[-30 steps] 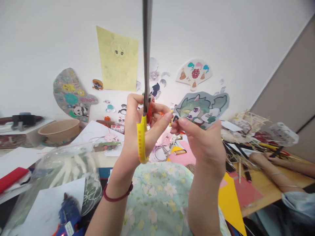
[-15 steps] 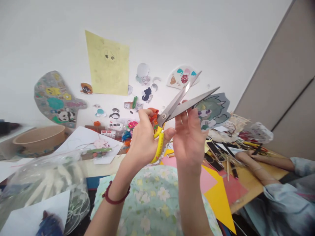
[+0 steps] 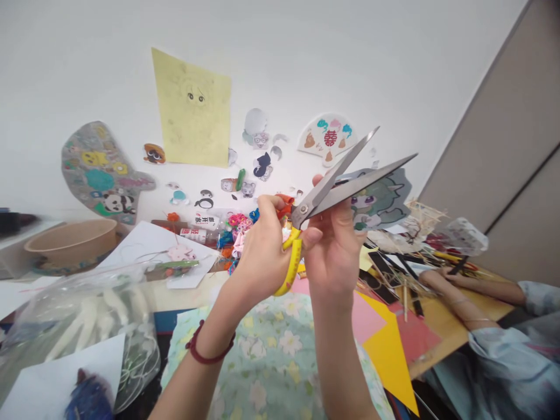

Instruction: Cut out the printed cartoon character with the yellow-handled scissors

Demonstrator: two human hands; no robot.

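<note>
Large scissors [image 3: 304, 210] point up and to the right, their long steel blades spread apart. My left hand [image 3: 262, 251] grips their handles, one loop yellow, the other orange. Just below and behind the blades is my right hand [image 3: 330, 256], palm toward me and fingers apart. Its thumb lies close to the yellow handle, and the lower blade crosses in front of its fingers. Part of those fingers is hidden, and I cannot tell whether they touch the metal. A flowered cloth [image 3: 271, 356] spreads under both forearms.
A clear plastic bag [image 3: 140, 350] and a tan bowl [image 3: 72, 242] stand at the left. Yellow paper [image 3: 389, 356] and pink paper [image 3: 367, 318] lie right of the cloth. Beyond them, another person's hands [image 3: 437, 280] rest among sticks and pens. Cut-outs hang on the wall.
The scissors and my left hand have shifted to the right. My right hand has moved slightly left and its fingers are now more behind the blades. The scissors stay open.
</note>
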